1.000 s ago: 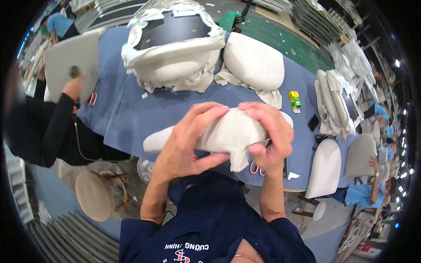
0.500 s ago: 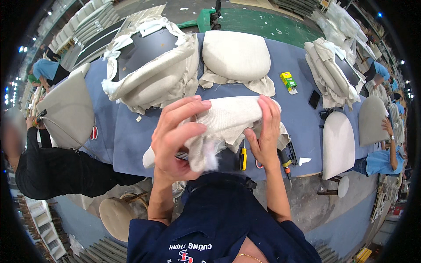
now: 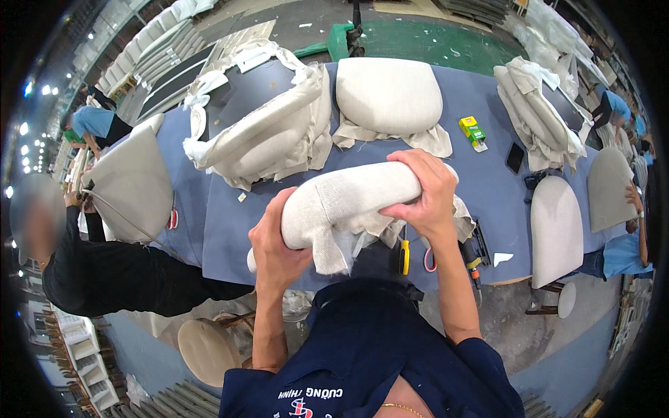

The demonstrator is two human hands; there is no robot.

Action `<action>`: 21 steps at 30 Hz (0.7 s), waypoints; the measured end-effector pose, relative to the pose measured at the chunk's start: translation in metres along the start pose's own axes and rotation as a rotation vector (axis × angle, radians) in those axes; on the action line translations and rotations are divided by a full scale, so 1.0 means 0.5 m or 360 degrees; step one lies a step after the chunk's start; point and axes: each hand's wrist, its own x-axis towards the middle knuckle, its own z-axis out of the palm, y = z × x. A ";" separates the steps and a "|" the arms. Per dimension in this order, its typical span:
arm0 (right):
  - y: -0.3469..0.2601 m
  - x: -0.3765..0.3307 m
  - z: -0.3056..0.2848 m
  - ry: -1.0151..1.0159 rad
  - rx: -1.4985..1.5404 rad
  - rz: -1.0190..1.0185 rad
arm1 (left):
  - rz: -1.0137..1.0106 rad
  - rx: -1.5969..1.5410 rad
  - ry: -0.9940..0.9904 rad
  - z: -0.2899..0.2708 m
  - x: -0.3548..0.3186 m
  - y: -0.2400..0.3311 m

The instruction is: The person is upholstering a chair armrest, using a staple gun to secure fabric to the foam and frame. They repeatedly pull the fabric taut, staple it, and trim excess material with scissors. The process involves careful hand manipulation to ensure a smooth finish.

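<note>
Between my hands is a cream fabric-covered cushion pad (image 3: pixel 348 191), curved, with a seam near its left end and a loose fabric flap hanging under it. My left hand (image 3: pixel 275 240) grips its left end, thumb toward the flap. On the right end, my right hand (image 3: pixel 428 191) is wrapped over the top with the thumb on the near side. A little white stuffing shows beside the flap. Below the cushion pad lie a yellow-handled screwdriver (image 3: pixel 404 256) and red-handled scissors (image 3: pixel 429 260), partly hidden. The cushion's underside is out of sight.
Along the blue-covered table (image 3: pixel 230 216) lie partly covered seat panels (image 3: pixel 279 132), a cream cushion (image 3: pixel 388 94), a yellow-green box (image 3: pixel 472 131), a phone (image 3: pixel 514 158) and an air tool (image 3: pixel 475 268). A co-worker in black (image 3: pixel 132 261) stands at the left, another in blue (image 3: pixel 624 254) at the right.
My left hand has shifted from the loose fabric edge to a firm hold on the cushion's left end. The cushion's rounded, seamed side now shows more, and less stuffing is visible.
</note>
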 end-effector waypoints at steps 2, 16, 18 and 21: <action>-0.007 0.004 0.015 0.0074 -0.0065 0.0035 | 0.0022 0.0011 0.0068 -0.008 -0.003 -0.008; 0.004 -0.057 0.015 0.0158 0.0635 0.0484 | 0.0273 -0.0848 -0.1105 -0.014 0.205 0.102; -0.044 -0.050 -0.019 0.0283 0.0796 0.0550 | 0.0361 -0.1054 -0.1243 0.037 0.241 0.085; -0.110 -0.037 -0.078 0.0328 0.0774 0.0425 | 0.0323 -0.1320 -0.1468 0.081 0.271 0.085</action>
